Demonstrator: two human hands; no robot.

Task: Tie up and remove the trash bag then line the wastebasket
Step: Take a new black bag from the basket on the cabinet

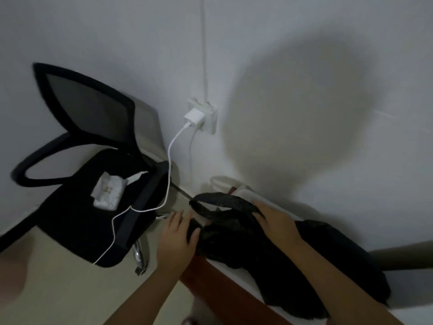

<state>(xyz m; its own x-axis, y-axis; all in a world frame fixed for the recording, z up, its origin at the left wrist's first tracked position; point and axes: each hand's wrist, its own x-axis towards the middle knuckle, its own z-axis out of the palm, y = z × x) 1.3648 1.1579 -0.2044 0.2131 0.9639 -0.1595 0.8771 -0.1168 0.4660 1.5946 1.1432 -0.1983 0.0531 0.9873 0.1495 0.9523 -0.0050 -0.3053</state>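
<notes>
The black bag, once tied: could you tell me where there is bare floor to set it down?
Bare floor lies below the chair, left of the left hand. Near the wall socket it is crowded: the cable, the black bag and the right hand.

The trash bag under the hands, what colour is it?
Black, seen in the head view: the trash bag.

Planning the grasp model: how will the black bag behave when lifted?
Probably floppy: the black bag is crumpled, and its looped handle sags. Likely slippery thin film, so the left hand and right hand may need a pinch. Its weight cannot be told, since the contents are hidden.
</notes>
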